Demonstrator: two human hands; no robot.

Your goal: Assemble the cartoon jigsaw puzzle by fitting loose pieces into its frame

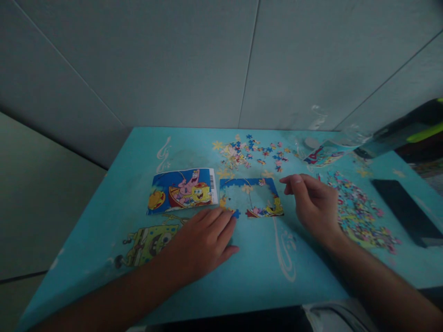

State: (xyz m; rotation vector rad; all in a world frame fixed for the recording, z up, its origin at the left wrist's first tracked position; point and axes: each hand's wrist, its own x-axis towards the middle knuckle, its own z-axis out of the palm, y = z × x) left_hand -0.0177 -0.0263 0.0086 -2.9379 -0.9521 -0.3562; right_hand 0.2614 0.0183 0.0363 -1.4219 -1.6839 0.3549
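A small puzzle frame [273, 189] lies at the middle of the turquoise table [256, 267], its border partly assembled and its middle bare. My left hand [204, 240] rests flat on the table, fingertips touching a blue piece [236, 213] at the frame's lower left edge. My right hand [313, 200] hovers just right of the frame, fingers curled; whether it pinches a piece is hidden. A printed cartoon reference picture [182, 189] lies left of the frame.
Loose puzzle pieces [251, 154] are scattered behind the frame, and a bigger heap [360, 214] lies to the right. A clear plastic bag [328, 150] and a dark flat object [403, 210] sit at the right. Grey wall panels stand behind the table.
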